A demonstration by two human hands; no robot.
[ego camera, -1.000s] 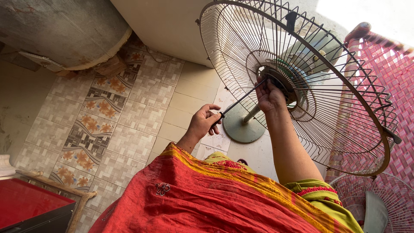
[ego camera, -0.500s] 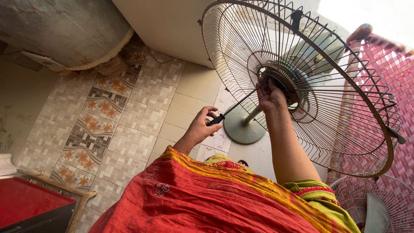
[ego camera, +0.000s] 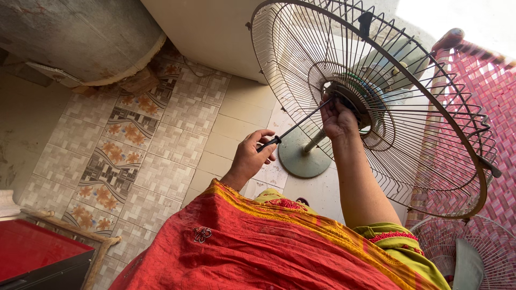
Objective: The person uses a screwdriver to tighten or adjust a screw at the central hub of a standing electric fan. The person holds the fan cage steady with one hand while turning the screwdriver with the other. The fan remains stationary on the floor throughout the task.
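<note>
Above the left hand's (ego camera: 252, 156) closed grip, a thin black-handled screwdriver (ego camera: 293, 129) slanted to the round wire fan cage (ego camera: 430, 134); the right hand (ego camera: 337, 119) gripped its hub.

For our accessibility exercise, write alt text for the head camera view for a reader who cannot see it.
A left hand drives a long screwdriver into the hub of a wire fan guard while the right hand steadies the hub, above a patterned tile floor and red cloth.

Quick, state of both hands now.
Left hand: closed on the black-handled screwdriver.
Right hand: gripping the hub of the wire fan guard.
</note>
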